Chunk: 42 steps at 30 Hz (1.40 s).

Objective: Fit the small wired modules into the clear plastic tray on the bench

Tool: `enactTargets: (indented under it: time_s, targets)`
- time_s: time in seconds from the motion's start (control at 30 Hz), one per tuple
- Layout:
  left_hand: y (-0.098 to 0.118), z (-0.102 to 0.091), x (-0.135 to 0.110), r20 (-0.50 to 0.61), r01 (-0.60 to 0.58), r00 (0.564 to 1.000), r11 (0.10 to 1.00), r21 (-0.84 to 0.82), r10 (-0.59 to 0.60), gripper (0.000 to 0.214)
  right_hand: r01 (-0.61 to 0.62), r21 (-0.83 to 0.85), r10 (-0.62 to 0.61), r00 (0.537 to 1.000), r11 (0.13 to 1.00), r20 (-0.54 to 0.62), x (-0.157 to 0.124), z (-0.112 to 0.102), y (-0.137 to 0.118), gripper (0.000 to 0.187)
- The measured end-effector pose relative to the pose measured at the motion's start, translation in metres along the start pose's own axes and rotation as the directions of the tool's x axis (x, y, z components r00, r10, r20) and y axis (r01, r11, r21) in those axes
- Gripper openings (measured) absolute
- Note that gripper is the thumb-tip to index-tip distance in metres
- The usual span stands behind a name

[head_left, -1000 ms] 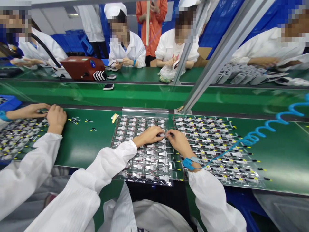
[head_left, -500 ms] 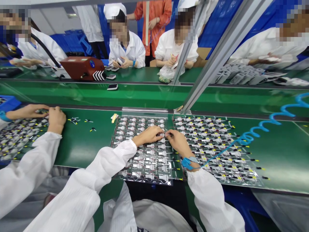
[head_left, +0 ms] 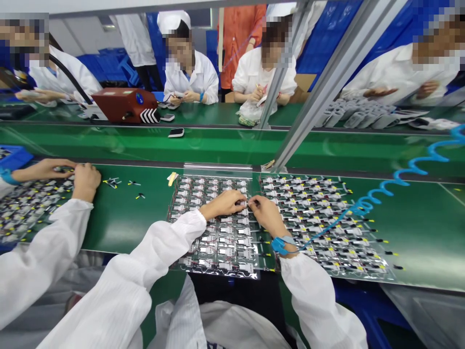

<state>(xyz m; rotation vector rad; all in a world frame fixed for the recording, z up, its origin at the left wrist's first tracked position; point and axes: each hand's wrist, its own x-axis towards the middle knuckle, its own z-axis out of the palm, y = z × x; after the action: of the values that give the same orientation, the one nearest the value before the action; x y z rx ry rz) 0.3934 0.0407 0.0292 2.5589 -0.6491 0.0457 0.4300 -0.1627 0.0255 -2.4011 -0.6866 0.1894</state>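
Over the green counter (head_left: 417, 228), the left hand (head_left: 221, 203) and right hand (head_left: 267, 215) nearly meet, pinching a small wired module (head_left: 242, 206) on a clear plastic sheet of circuit boards (head_left: 218, 169), where a slip could snag neighbouring thin leads.

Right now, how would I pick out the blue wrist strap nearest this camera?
On the green workbench, find the right hand above the rows of electronic modules. Its wrist wears the blue strap, the one with a coiled blue cord running off rightward.
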Motion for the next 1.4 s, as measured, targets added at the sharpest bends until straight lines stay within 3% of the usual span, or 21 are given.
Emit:
enactTargets:
  time_s: [0.7, 1.0, 1.1, 1.17, 1.2, 1.27, 1.33, 1.4]
  targets:
    - [0.003, -0.004, 0.002, 0.026, -0.011, 1.000, 0.999, 0.046, 0.010, 0.023, 0.018, -0.121, -0.011, 0.998, 0.993, 0.064, 0.003, -0.005, -0.010, 0.019]
    - [0.012, -0.004, -0.005, 0.017, 0.005, 1.000, 0.991, 0.131, -0.007, 0.027, 0.134, -0.312, -0.125, 0.991, 0.940, 0.050, -0.001, -0.040, -0.016, 0.026]
    - [0.009, -0.017, -0.018, -0.102, 0.147, 0.986, 0.975, 0.166, -0.131, 0.038, 0.163, -0.336, -0.172, 0.985, 0.927, 0.003, -0.008, -0.048, -0.005, 0.031]
    - [-0.004, -0.036, -0.040, -0.221, 0.369, 0.919, 0.911, 0.182, -0.328, 0.035, 0.179, -0.310, -0.197, 0.980, 0.934, -0.027, -0.015, -0.049, 0.005, 0.035]
    - [-0.014, -0.047, -0.056, -0.279, 0.503, 0.850, 0.846, 0.176, -0.448, 0.033, 0.174, -0.294, -0.196, 0.980, 0.940, -0.046, -0.020, -0.048, 0.011, 0.037]
    - [-0.036, -0.072, -0.096, -0.370, 0.744, 0.651, 0.654, 0.139, -0.662, 0.033, 0.129, -0.239, -0.155, 0.984, 0.962, -0.093, -0.028, -0.044, 0.023, 0.041]
    - [-0.058, -0.096, -0.142, -0.426, 0.891, 0.440, 0.443, 0.098, -0.791, 0.037, 0.113, -0.188, -0.131, 0.988, 0.976, -0.085, -0.033, -0.039, 0.033, 0.041]
    - [-0.075, -0.114, -0.185, -0.463, 0.953, 0.294, 0.295, 0.073, -0.836, 0.042, 0.081, -0.124, -0.092, 0.992, 0.989, -0.082, -0.034, -0.033, 0.039, 0.038]
